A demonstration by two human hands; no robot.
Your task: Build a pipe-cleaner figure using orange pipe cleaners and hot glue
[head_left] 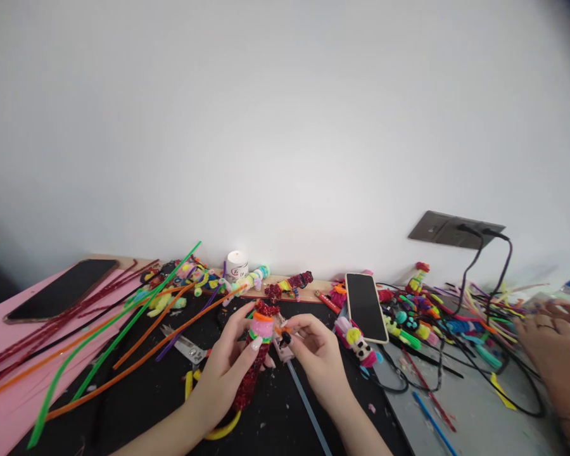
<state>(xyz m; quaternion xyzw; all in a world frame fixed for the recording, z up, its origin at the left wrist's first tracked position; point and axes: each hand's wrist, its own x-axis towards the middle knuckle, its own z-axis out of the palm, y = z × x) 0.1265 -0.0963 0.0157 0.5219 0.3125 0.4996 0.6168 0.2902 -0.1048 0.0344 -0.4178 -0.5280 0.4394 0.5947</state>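
My left hand is wrapped round a pipe-cleaner figure with a dark red glittery body and pink, orange and green bands. A yellow pipe cleaner curves out below it. Just to the right, my right hand pinches a small black piece between thumb and fingertips, close beside the figure. Whether the two pieces touch is hard to see. Behind and under the fingers lies a pale pink object, partly hidden, with a long translucent stick running from it toward me.
Scissors lie left of my hands. Long pipe cleaners and a dark phone spread over the left side. A white-edged phone, finished figures and cables are at right, near another person's hands.
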